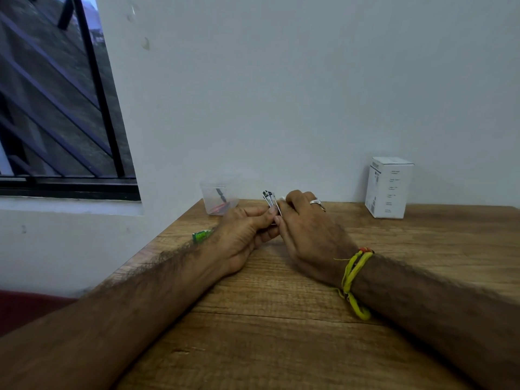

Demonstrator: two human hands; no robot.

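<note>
From the head camera, both forearms lie on the wooden desk [281, 333] and the hands meet near its far edge, close to the white wall [281, 94]. Between them is a small metal tool [269, 200], silvery with a dark tip. It is held above the desk, tilted, with the tip pointing up and away; what kind of tool it is cannot be told at this size.

The left hand [247, 235] rests its heel on the desk, and its grip pinches the lower part of the tool between the thumb and curled fingers. The right hand [306, 229] comes in from the right with its back to the camera. Its grip is curled round the tool's right side and touches the left fingertips. It wears a silver ring [315, 202], and a yellow thread band [355, 280] circles its wrist.

A clear plastic cup [219, 197] stands just beyond the left hand at the far edge, with a dark and a red item inside. A small green object [202, 235] lies by the desk's left edge, partly behind the left wrist. A white box [389, 187] stands upright far right, against the wall. A barred window [56, 108] fills the upper left.
</note>
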